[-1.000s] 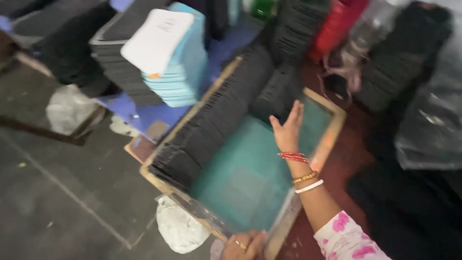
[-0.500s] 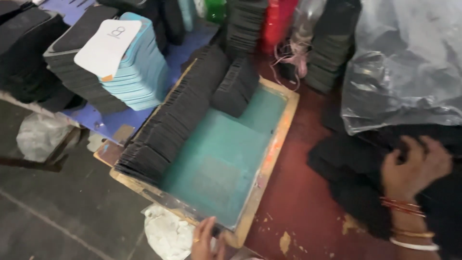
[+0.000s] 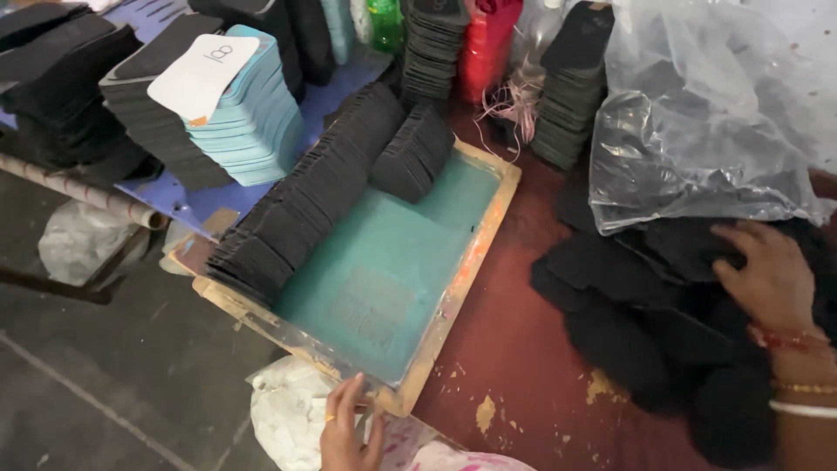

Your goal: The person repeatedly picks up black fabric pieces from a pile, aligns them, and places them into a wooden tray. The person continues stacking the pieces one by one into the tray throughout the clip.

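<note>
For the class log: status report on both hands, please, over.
Right hand resting flat on loose black pieces, grip open. Left hand at near corner of the screen frame, fingers spread. Clear bag lies just behind the pile.

Under the right hand (image 3: 767, 275) lay a heap of black pieces (image 3: 645, 323), beside a clear grey plastic bag (image 3: 697, 113); its wrist wore red, gold and white bangles (image 3: 798, 366). Just above the left hand (image 3: 347, 432) sat a pale wooden frame (image 3: 453, 292) with a teal screen (image 3: 384, 262), orange-stained along one edge, on the dark red floor (image 3: 514, 349). Beyond it stood a light blue stack (image 3: 253, 131).
</note>
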